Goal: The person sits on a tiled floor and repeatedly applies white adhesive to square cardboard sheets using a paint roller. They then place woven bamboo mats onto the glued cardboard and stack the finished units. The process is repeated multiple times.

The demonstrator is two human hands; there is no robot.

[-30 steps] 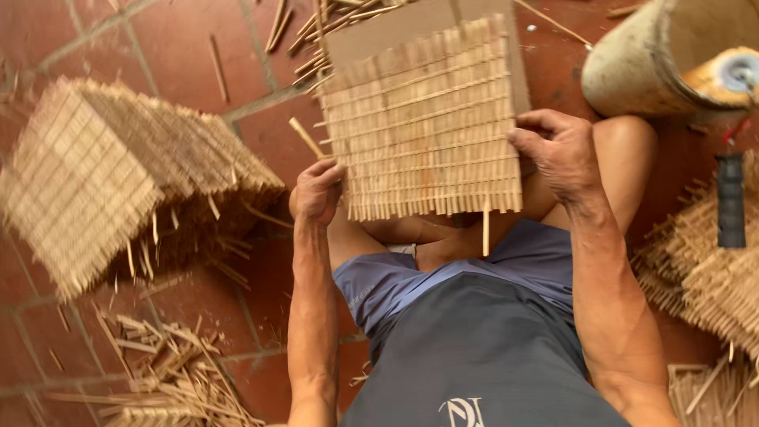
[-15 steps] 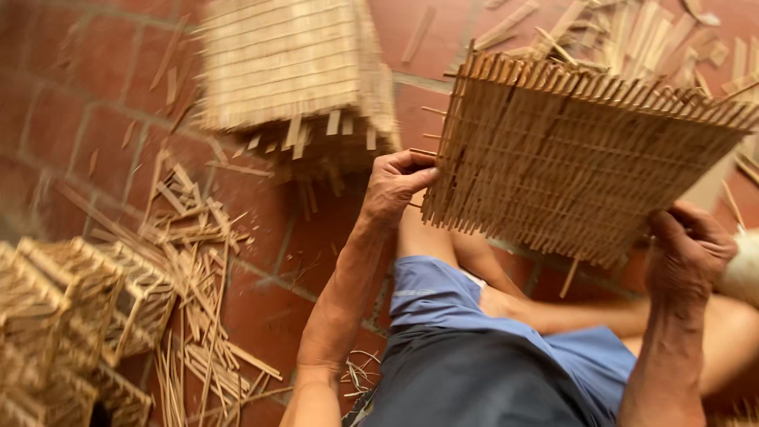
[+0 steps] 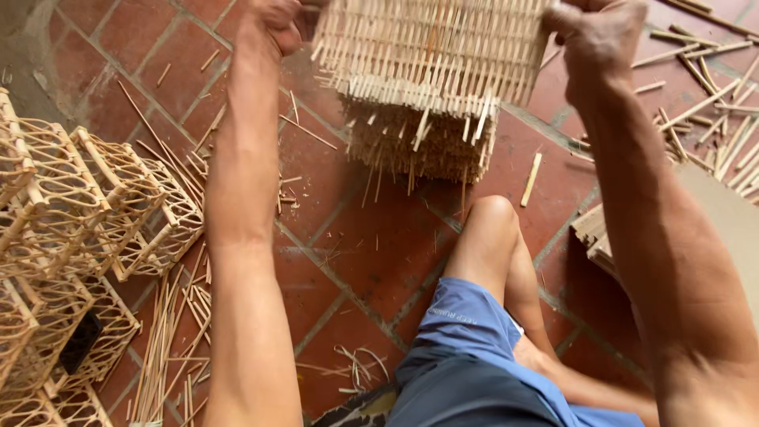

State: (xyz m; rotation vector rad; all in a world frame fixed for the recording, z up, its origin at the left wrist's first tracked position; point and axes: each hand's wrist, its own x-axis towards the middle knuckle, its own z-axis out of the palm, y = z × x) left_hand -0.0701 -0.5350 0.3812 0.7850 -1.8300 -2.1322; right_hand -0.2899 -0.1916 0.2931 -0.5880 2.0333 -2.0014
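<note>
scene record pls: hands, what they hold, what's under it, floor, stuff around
left hand: grips left edge of woven mat
right hand: grips the mat's right edge
mat: bamboo slats, held above mat stack, loose ends hanging down
mat stack: on red tile floor, beyond knee
left side: open-lattice bamboo frames, piled
floor litter: loose bamboo sticks by the frames, more sticks at far right
clothing: blue shorts
</note>
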